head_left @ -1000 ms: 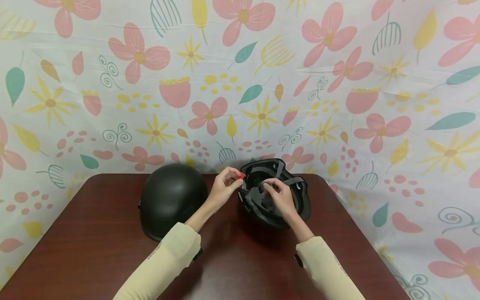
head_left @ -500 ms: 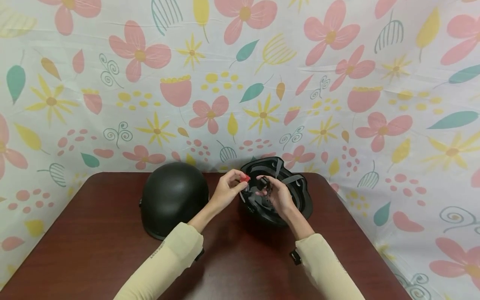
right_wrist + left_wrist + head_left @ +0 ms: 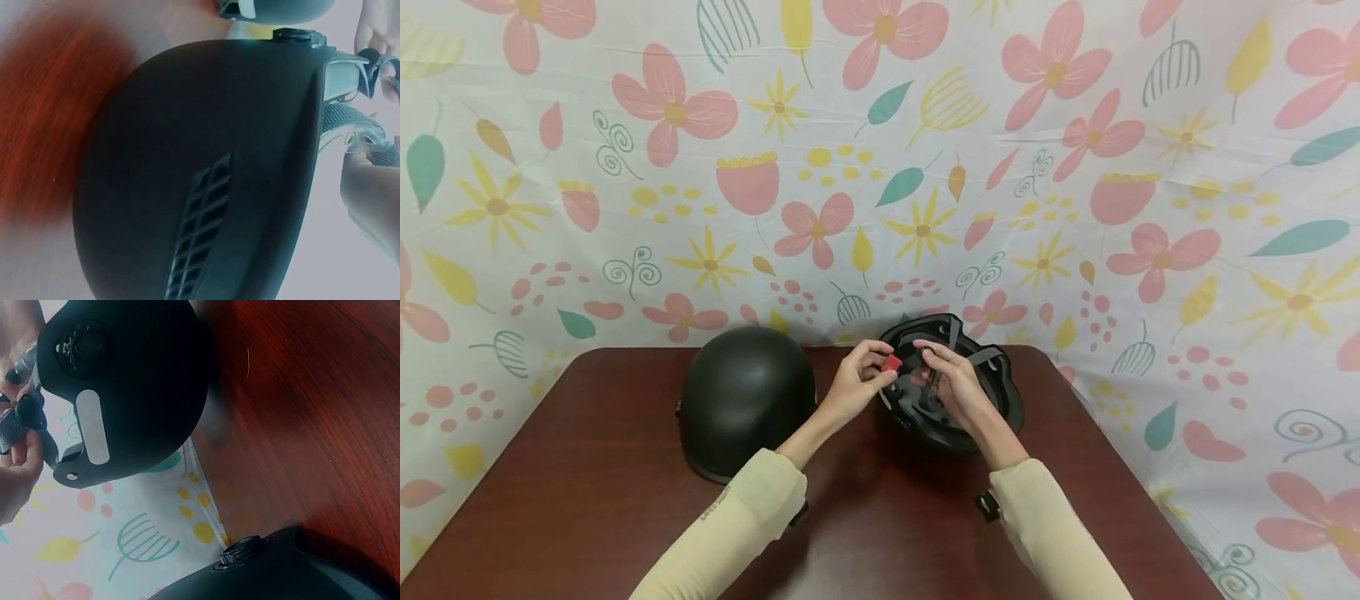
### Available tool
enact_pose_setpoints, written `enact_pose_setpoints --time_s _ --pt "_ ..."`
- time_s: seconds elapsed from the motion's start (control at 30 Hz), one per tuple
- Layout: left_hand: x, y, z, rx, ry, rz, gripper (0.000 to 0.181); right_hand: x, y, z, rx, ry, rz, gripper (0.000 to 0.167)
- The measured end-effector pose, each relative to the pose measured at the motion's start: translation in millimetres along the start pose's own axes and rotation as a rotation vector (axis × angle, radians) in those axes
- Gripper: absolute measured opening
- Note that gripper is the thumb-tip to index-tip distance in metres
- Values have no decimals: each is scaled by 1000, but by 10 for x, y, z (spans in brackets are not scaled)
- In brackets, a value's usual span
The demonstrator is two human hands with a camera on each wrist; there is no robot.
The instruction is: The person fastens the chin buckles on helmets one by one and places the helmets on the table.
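A black helmet (image 3: pixel 1000 392) lies upside down on the right side of the table, its lining and grey straps (image 3: pixel 983 356) facing up. At its left rim, my left hand (image 3: pixel 854 382) pinches a small red piece (image 3: pixel 892 363) between thumb and fingers. My right hand (image 3: pixel 958 385) is over the helmet's opening, fingers curled around a strap. In the right wrist view, that hand (image 3: pixel 372 187) grips grey webbing (image 3: pixel 353 119) near the rim. The left wrist view has the left hand (image 3: pixel 17 478) by a dark strap end (image 3: pixel 28 411). The fingers partly hide what they hold.
Another black helmet (image 3: pixel 745 400) stands dome up to the left, close to my left forearm. Both are on a dark red-brown wooden table (image 3: pixel 587 467). A floral cloth (image 3: pixel 880 167) hangs directly behind the table's far edge.
The red piece has shifted slightly right and turned more toward view. My right hand has rotated and lifted a little, bringing up a dark strap part, which its fingers now mostly cover.
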State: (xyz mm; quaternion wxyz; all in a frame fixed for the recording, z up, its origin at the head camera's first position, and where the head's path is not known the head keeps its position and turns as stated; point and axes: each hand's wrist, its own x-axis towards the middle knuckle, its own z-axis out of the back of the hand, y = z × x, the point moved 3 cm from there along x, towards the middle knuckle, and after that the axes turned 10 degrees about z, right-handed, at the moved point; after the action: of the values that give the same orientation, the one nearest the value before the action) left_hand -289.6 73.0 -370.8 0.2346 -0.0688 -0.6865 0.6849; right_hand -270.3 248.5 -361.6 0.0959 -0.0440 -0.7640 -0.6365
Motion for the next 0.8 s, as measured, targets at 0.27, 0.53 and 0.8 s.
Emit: enact_pose_setpoints --time_s 0.27,0.53,0.8 --pt "-22 9 -32 43 43 0 36 51 7 -13 -119 -20 -21 48" --pt "-14 42 -83 39 -54 13 32 18 -34 -48 -257 -43 -50 45" --pt "-25 99 -157 42 -79 -15 30 -46 -96 -58 -379 -131 -8 39"
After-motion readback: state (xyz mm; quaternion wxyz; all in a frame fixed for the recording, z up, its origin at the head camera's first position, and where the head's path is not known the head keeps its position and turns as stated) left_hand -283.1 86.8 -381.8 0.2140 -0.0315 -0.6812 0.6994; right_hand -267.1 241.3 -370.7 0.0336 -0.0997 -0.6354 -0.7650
